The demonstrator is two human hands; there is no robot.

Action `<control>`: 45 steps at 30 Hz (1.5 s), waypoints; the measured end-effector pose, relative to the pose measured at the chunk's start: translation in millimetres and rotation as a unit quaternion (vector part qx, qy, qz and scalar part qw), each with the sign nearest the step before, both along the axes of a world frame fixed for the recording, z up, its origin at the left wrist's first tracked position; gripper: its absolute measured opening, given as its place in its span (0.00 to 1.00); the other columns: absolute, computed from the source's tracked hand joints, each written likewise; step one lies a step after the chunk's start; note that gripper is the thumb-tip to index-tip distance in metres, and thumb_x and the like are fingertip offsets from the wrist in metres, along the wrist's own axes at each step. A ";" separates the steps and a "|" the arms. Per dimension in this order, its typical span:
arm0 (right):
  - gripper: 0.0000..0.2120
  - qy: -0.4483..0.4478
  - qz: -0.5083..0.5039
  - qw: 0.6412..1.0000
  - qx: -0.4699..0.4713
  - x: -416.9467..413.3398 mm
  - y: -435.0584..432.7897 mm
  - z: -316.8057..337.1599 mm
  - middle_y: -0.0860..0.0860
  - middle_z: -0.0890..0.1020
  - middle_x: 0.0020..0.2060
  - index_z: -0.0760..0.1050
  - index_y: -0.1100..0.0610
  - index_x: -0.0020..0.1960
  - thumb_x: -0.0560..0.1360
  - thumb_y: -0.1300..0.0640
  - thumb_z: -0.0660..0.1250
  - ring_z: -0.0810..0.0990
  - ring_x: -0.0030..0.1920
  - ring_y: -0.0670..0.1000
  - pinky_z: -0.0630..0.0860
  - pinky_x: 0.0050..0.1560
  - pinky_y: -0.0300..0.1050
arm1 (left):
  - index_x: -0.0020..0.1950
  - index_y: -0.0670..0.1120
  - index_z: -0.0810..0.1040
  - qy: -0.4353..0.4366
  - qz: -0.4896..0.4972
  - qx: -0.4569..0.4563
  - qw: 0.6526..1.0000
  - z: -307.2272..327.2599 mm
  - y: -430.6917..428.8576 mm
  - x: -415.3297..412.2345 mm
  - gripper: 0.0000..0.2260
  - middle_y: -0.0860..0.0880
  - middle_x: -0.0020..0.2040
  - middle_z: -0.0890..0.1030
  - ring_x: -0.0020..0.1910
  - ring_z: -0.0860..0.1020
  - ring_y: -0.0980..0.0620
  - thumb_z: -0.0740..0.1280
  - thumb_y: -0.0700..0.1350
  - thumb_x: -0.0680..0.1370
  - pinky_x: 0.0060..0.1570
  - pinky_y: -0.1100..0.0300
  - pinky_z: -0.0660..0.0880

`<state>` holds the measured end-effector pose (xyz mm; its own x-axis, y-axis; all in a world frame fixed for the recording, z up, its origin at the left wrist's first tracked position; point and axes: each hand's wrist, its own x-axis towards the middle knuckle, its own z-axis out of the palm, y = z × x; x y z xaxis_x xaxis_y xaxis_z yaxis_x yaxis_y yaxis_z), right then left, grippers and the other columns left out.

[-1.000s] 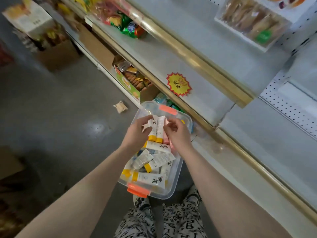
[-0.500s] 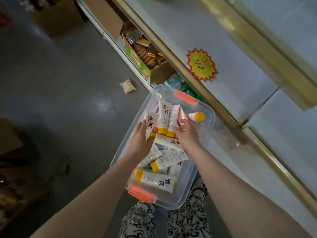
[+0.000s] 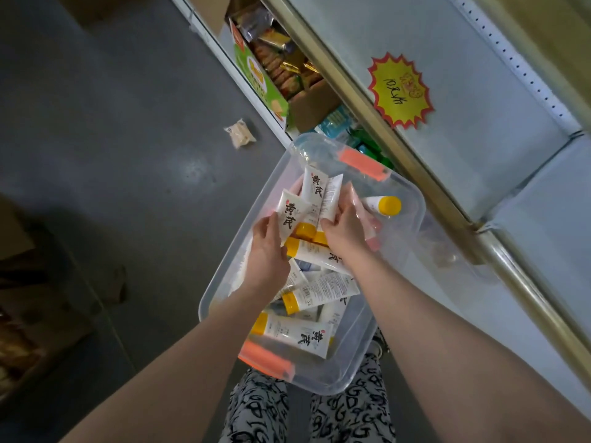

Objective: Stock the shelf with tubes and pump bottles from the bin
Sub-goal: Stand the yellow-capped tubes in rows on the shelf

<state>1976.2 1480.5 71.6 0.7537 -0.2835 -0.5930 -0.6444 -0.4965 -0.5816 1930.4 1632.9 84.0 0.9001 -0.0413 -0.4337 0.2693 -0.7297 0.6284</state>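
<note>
Both hands meet over a clear plastic bin (image 3: 319,380) that sits low in front of the person, just above their patterned trousers (image 3: 256,414); what the bin rests on cannot be told. The left hand (image 3: 268,251) and the right hand (image 3: 347,233) together grip a bunch of tubes (image 3: 315,188), white with dark lettering and yellow caps. The tubes stand roughly upright with caps pointing down, over the far half of the bin. The left fingers (image 3: 267,223) curl against the leftmost tube of the bunch, and the right fingers (image 3: 348,204) wrap around from the other side, so both hands are closed on the bunch. Something pinkish shows just beneath the right hand, too hidden to identify. Loose tubes (image 3: 319,292) of the same kind lie criss-crossed on the bin's floor below the wrists, and one more tube with a yellow cap (image 3: 388,205) lies near the far wall. An orange latch (image 3: 265,358) sits on the near end of the bin and another on the far end. The shelf (image 3: 463,139) runs just right of the bin, edged by a gold rail (image 3: 367,116) and carrying a yellow starburst price tag (image 3: 399,91). Beneath it a cardboard box of snack packets (image 3: 287,75) sits at floor level, and a small packet (image 3: 240,135) lies on the grey floor (image 3: 112,123).
</note>
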 end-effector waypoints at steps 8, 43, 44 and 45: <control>0.22 0.036 0.053 0.998 0.002 7.1 -1.6 -9.2 0.50 0.81 0.57 0.70 0.52 0.69 0.77 0.52 0.67 0.79 0.58 0.53 0.73 0.56 0.45 | 0.79 0.46 0.50 0.009 -0.009 0.024 1.000 -6.2 -1.2 -1.1 0.34 0.42 0.74 0.62 0.70 0.65 0.42 0.65 0.37 0.78 0.68 0.51 0.65; 0.24 -0.190 -0.141 0.970 0.051 -117.0 -103.9 249.8 0.51 0.81 0.56 0.71 0.56 0.66 0.72 0.58 0.73 0.80 0.53 0.50 0.78 0.56 0.48 | 0.73 0.51 0.68 -0.036 -0.125 -0.286 0.949 226.5 -88.6 0.0 0.26 0.52 0.63 0.78 0.59 0.78 0.53 0.69 0.43 0.76 0.59 0.54 0.76; 0.23 -0.199 -0.144 0.968 0.045 -122.8 -109.3 257.5 0.50 0.81 0.55 0.71 0.55 0.65 0.72 0.58 0.73 0.80 0.53 0.49 0.78 0.56 0.48 | 0.73 0.51 0.68 -0.036 -0.132 -0.293 0.946 233.7 -94.1 -0.9 0.26 0.52 0.63 0.78 0.59 0.78 0.53 0.70 0.43 0.76 0.60 0.53 0.76; 0.23 -0.209 -0.149 0.966 0.042 -128.4 -114.3 265.1 0.50 0.80 0.54 0.71 0.54 0.65 0.72 0.58 0.72 0.80 0.52 0.48 0.78 0.56 0.48 | 0.73 0.51 0.68 -0.037 -0.138 -0.299 0.944 240.5 -100.2 -2.1 0.27 0.52 0.63 0.78 0.58 0.78 0.53 0.70 0.42 0.75 0.59 0.55 0.76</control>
